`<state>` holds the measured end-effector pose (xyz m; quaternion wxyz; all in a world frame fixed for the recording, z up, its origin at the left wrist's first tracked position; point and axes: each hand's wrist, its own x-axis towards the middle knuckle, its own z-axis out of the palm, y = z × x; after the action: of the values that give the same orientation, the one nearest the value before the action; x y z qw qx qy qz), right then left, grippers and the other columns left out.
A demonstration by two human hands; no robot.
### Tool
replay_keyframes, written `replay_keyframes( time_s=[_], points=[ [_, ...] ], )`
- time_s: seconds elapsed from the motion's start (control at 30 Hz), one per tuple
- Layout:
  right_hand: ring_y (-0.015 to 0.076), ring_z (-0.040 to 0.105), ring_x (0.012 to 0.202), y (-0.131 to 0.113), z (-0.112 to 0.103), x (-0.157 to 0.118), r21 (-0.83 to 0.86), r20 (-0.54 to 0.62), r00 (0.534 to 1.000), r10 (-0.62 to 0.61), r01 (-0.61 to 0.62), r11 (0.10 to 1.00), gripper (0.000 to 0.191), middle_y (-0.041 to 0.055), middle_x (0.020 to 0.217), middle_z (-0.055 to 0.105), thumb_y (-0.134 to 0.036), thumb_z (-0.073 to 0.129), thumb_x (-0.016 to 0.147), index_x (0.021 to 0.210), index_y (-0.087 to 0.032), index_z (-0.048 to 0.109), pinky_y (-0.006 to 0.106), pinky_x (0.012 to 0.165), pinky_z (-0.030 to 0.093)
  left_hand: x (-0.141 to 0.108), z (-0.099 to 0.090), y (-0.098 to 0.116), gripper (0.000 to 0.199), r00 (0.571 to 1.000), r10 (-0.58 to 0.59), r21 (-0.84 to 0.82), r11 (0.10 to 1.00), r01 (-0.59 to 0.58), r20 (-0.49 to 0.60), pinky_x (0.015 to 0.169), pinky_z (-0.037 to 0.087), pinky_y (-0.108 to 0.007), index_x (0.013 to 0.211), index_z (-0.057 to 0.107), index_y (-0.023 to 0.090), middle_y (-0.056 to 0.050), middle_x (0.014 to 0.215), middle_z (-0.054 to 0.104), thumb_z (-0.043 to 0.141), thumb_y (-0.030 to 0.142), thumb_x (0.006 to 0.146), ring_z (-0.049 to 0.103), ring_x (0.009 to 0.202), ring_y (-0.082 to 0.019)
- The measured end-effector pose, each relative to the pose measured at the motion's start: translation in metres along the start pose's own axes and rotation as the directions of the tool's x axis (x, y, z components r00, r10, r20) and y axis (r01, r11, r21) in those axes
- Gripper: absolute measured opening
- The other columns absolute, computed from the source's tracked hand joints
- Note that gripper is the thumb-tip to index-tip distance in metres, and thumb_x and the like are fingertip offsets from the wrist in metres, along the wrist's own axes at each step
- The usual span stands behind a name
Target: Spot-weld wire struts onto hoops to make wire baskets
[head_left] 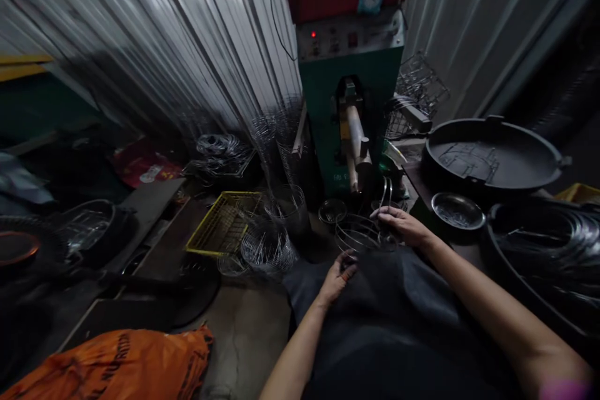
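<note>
Wire rings [359, 235] before machine [323, 87]; crate [203, 252] left, pan [497, 184] right (bowl [457, 227] just before pan).

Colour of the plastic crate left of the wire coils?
Yellow crate; the head view shows it best, rim clearest.

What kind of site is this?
Likely a small metal or wire-working shop: a green machine with a lit red indicator, coiled wire beyond the yellow basket, and corrugated walls behind.
</note>
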<state>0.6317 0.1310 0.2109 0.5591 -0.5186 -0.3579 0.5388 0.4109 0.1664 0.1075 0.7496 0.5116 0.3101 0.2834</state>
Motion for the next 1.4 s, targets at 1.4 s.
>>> replay_keyframes(
  time_s=[1.4],
  points=[
    [0.0225, 0.056, 0.087, 0.008, 0.01, -0.038, -0.529, -0.147, 0.92, -0.363, 0.237, 0.815, 0.025, 0.0037, 0.087, 0.063, -0.036, 0.069, 0.064, 0.085, -0.023, 0.067, 0.037, 0.084, 0.042, 0.027, 0.039, 0.127, 0.008, 0.935, -0.302, 0.026, 0.953, 0.302, 0.184, 0.042, 0.047, -0.022, 0.067, 0.051, 0.015, 0.003, 0.055, 0.046, 0.059, 0.016, 0.068, 0.041, 0.042, -0.005]
  ],
)
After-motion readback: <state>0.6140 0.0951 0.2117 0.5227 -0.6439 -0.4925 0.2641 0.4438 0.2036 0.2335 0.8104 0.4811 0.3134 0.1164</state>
